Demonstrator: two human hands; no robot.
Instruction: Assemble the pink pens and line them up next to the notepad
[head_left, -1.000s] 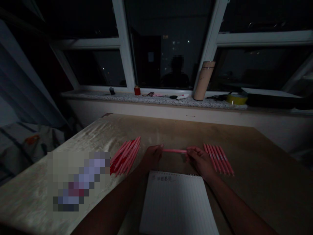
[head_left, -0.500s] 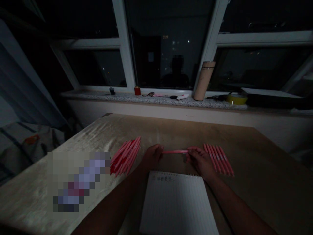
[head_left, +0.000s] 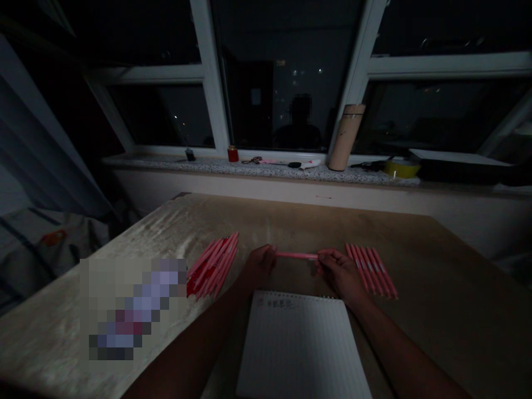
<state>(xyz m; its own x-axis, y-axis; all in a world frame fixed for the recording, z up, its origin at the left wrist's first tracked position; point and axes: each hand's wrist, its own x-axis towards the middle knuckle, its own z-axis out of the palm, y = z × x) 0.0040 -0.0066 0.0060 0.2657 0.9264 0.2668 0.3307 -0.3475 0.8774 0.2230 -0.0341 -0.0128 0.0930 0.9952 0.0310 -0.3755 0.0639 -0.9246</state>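
A pink pencil (head_left: 296,256) is held level above the table, just beyond the notepad. My left hand (head_left: 262,261) pinches its left end, and my right hand (head_left: 337,271) grips the right end between thumb and fingers. To the left lies a loose pile of similar pink pencils (head_left: 218,263), with something red showing under them. Several more pink pencils (head_left: 372,270) lie side by side in a slanted row, close by my right hand. Below my hands is an open spiral notepad (head_left: 303,343) with lined paper and some writing near its top.
A blurred-out object (head_left: 141,310) lies on the table (head_left: 299,216) at the left. Along the windowsill (head_left: 166,162) stand a small red jar (head_left: 233,154), a tan flask (head_left: 347,138) and a roll of yellow tape (head_left: 402,168). A curtain (head_left: 45,133) hangs at far left.
The pencil has shifted very slightly, its left end a little higher. Both hands stay in nearly the same place, and the other pencils have not moved.
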